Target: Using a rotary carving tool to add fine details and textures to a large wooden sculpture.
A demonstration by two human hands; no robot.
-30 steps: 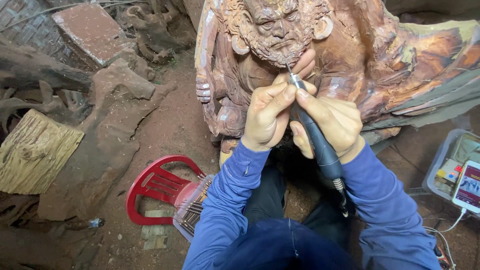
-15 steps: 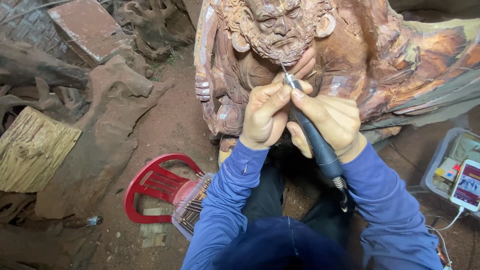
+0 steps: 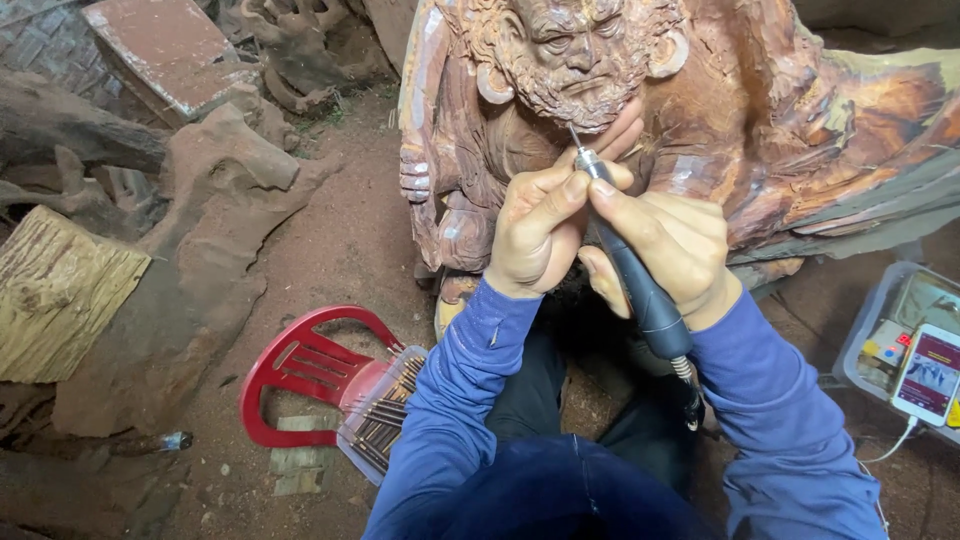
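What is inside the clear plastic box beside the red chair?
The clear box holds a row of thin brown metal bits lying side by side. Its lower right part is covered by the person's blue sleeve, so the rest cannot be seen.

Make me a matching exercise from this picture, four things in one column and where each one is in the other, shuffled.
Things:
1. rotary tool
2. phone
3. red chair
4. box of bits

Places:
A. on the dirt, lower left of the carving
B. gripped in both hands, the left hand and the right hand, tip at the beard
C. leaning against the chair, by the left sleeve
D. on the clear tub at the right edge, cable plugged in

Pairs: 1-B, 2-D, 3-A, 4-C
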